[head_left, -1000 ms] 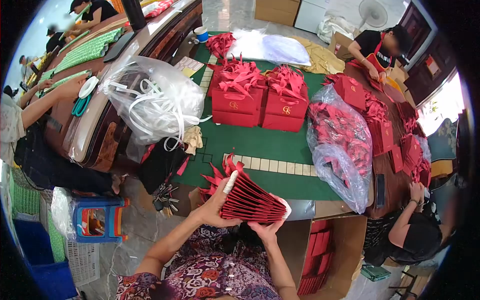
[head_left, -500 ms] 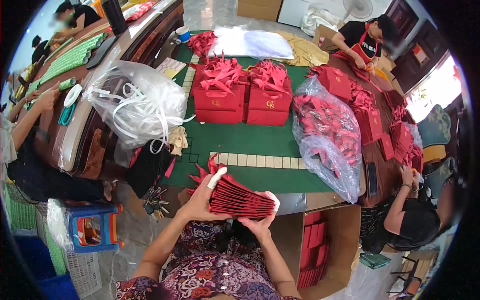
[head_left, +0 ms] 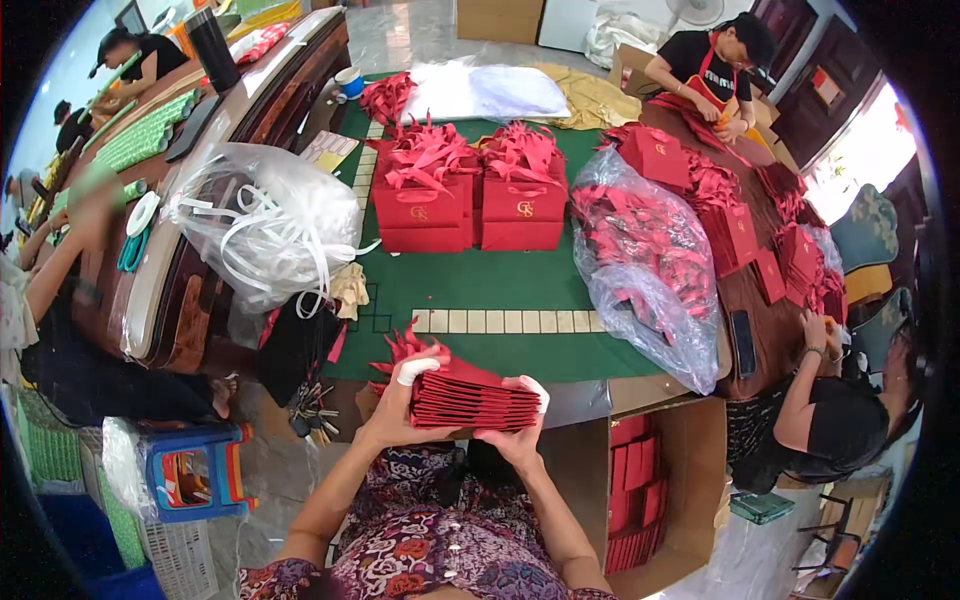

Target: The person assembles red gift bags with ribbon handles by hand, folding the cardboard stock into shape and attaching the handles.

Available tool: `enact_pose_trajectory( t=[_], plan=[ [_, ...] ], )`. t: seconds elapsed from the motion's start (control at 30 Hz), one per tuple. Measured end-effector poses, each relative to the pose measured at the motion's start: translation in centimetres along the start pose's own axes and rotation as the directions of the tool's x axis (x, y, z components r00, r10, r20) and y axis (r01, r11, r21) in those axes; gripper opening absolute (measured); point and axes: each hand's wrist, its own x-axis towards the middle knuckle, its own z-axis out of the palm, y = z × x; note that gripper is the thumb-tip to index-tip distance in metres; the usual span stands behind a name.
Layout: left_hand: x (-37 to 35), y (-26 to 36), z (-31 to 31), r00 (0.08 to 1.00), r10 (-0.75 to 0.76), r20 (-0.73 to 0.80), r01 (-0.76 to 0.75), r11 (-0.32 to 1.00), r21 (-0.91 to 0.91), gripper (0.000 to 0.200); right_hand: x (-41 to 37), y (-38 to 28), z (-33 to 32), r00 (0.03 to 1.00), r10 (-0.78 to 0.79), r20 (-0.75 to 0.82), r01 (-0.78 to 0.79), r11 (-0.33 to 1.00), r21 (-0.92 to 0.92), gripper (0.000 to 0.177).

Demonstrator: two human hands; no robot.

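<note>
Between my two hands I hold a stack of folded red paper bags (head_left: 474, 402), its layered edges facing me and red ribbons sticking out at the far left. My left hand (head_left: 402, 400) wraps round the left end, with a white cover on a finger. My right hand (head_left: 522, 425) grips the right end, also with a white-covered finger. Beyond the hands, on the green mat (head_left: 470, 285), stand two groups of red gift bags (head_left: 420, 222) with gold lettering and ribbons heaped on top. A pale measuring strip (head_left: 510, 321) runs across the mat just past the stack.
Left on the table lies a clear bag of white ribbon (head_left: 275, 225). To the right is a plastic bag of red ribbons (head_left: 645, 260), near a phone (head_left: 743, 343). An open carton (head_left: 690, 480) with red bags stands below. Co-workers sit or stand on both sides.
The stack has levelled out and shifted slightly left and down in view, its layers now more even. Both hands keep hold of it. The head view has shifted a little.
</note>
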Motion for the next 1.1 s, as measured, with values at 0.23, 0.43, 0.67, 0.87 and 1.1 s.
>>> enact_pose_trajectory(
  t=[0.23,0.43,0.67,0.87,1.1],
  plan=[
    [0.0,0.6,-0.5,0.977,-0.185,0.107,0.199,0.970,-0.142,0.104,0.4,-1.7,-1.3,0.994,0.016,0.106,0.002,0.986,-0.168,0.123],
    [-0.7,0.0,-0.1,0.957,-0.239,0.162,0.272,0.937,-0.220,0.103,-2.4,-3.4,-2.3,0.977,-0.211,-0.042,0.158,0.837,-0.523,0.098],
    [-0.8,0.0,0.1,0.959,-0.248,0.135,0.276,0.924,-0.265,0.099,-4.1,-4.5,-1.7,0.962,-0.210,-0.174,0.098,0.862,-0.498,0.037],
    [-0.6,0.2,-0.1,0.959,-0.243,0.143,0.273,0.930,-0.247,0.100,-3.4,-4.8,-1.4,0.969,-0.208,-0.130,0.118,0.860,-0.496,0.033],
    [-0.9,0.1,0.1,0.954,-0.264,0.145,0.294,0.920,-0.259,0.100,-2.5,-5.3,-1.5,0.967,-0.186,-0.176,0.091,0.892,-0.443,0.033]
  ],
)
